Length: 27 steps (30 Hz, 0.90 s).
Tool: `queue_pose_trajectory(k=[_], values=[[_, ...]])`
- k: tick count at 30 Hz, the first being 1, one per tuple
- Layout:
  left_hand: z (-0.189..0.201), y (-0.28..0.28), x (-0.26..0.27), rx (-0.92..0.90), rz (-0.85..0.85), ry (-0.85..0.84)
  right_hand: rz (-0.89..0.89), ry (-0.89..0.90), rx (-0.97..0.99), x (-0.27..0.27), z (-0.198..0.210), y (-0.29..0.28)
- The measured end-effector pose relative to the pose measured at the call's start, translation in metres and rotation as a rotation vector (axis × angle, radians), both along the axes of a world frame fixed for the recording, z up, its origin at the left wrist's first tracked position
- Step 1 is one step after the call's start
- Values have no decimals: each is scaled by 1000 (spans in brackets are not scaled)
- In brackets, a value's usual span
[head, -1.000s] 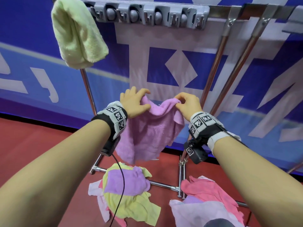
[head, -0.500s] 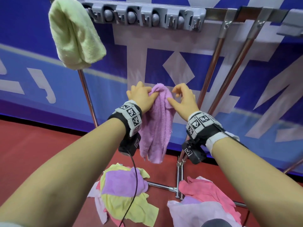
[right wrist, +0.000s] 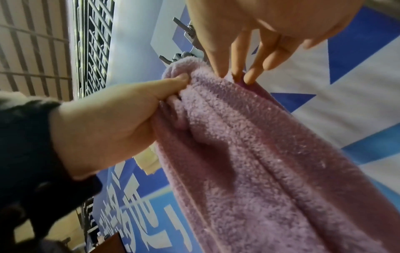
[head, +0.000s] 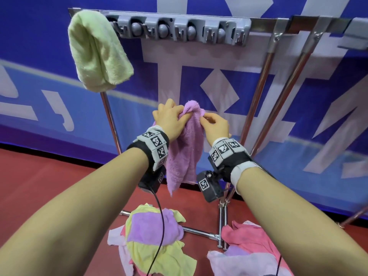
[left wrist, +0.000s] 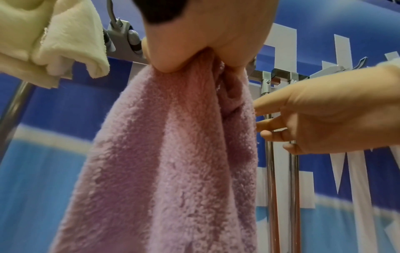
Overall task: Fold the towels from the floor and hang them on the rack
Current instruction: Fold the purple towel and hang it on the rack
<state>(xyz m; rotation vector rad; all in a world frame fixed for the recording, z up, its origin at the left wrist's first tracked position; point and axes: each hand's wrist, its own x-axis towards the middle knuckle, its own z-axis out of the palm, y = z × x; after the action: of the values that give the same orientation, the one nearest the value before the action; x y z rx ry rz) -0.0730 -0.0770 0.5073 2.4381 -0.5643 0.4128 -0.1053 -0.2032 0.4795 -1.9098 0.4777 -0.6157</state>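
Note:
A purple towel [head: 185,148] hangs folded lengthwise in front of me, below the rack's grey hook rail [head: 179,30]. My left hand [head: 171,118] grips its bunched top fold, thumb pressed into the cloth. My right hand [head: 216,126] is beside it, straight fingertips touching the towel's top right edge. The left wrist view shows the towel [left wrist: 173,171] squeezed in the left hand [left wrist: 205,42], with the right hand [left wrist: 324,111] reaching in. In the right wrist view, right hand [right wrist: 249,34] fingertips rest on the towel [right wrist: 270,154] next to the left hand [right wrist: 108,123].
A folded green towel [head: 97,52] hangs at the rail's left end. Two heaps of towels lie on the red floor: yellow and purple [head: 155,236], pink and white [head: 249,246]. Metal rack legs [head: 258,92] slant at the right; a floor bar [head: 199,233] runs between the heaps. A blue banner stands behind.
The towel, spread between both hands a second ago, has been gathered into a narrow fold. Both hands came together and rose slightly. The right hand let go of its corner and now only touches.

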Motion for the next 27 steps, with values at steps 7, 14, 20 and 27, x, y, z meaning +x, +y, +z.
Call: queue_pose_trajectory(k=[7, 14, 20, 27], values=[[1, 5, 5, 37, -29, -39, 30, 1, 82, 11, 6, 8], [-2, 6, 2, 157, 43, 31, -97, -113, -15, -3, 20, 6], [2, 11, 1, 51, -70, 129, 26, -71, -105, -11, 20, -2], [17, 9, -8, -176, -413, 112, 285, 187, -561, -14, 17, 8]])
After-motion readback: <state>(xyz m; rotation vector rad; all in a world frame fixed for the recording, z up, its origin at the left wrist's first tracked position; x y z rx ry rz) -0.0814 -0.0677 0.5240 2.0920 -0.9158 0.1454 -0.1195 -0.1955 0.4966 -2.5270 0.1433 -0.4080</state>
